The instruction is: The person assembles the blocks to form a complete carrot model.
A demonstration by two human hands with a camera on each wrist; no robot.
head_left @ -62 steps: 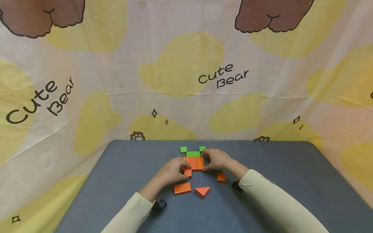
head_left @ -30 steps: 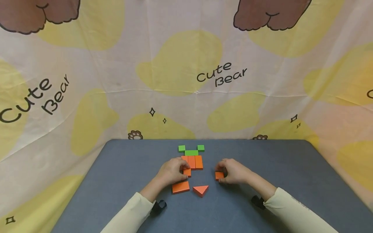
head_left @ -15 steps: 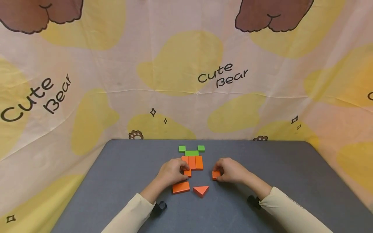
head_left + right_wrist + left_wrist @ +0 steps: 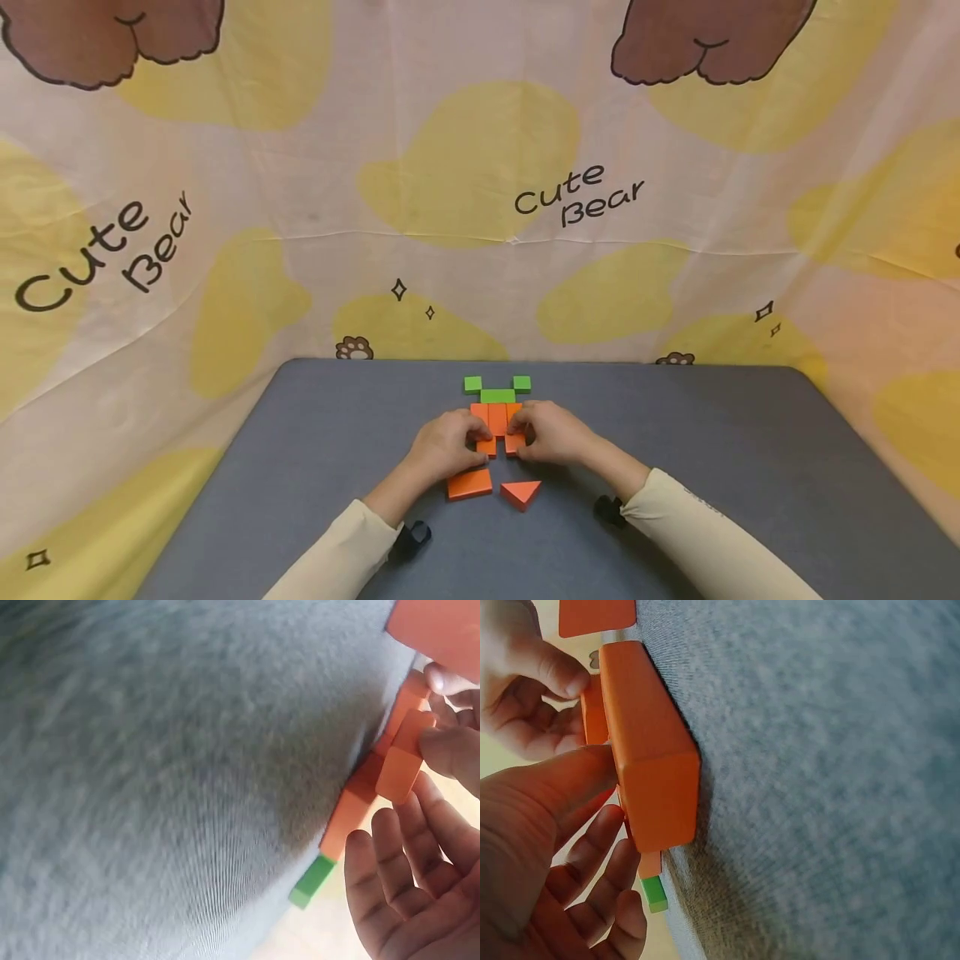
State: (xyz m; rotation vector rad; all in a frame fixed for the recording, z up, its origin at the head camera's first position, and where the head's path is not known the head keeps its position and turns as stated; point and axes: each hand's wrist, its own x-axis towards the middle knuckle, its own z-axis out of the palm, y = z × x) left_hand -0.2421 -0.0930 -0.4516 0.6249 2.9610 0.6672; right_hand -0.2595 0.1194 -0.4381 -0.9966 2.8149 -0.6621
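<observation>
With thumb and fingers, my left hand (image 4: pixel 442 444) holds a small orange block (image 4: pixel 486 448) below the left end of a row of three orange blocks (image 4: pixel 497 419). Opposite it, my right hand (image 4: pixel 555 432) pinches another small orange block (image 4: pixel 514 447) below the row's right end; this block (image 4: pixel 403 761) shows clearly between thumb and fingers in the right wrist view. A narrow gap separates the two small blocks. Above the row lie a green rectangular block (image 4: pixel 498 397) and two small green blocks, one left (image 4: pixel 472 384) and one right (image 4: pixel 522 383).
Nearer to me lie an orange rectangular block (image 4: pixel 469 485) and a red-orange triangular block (image 4: pixel 521 495). The rectangular block fills the middle of the left wrist view. All rest on a dark grey table (image 4: pixel 315 467), with a patterned cloth (image 4: pixel 465 167) hanging behind.
My right hand left the orange row, took the small orange block lying to the right, and brought it leftward under the row's right end. The left hand has stayed on its block.
</observation>
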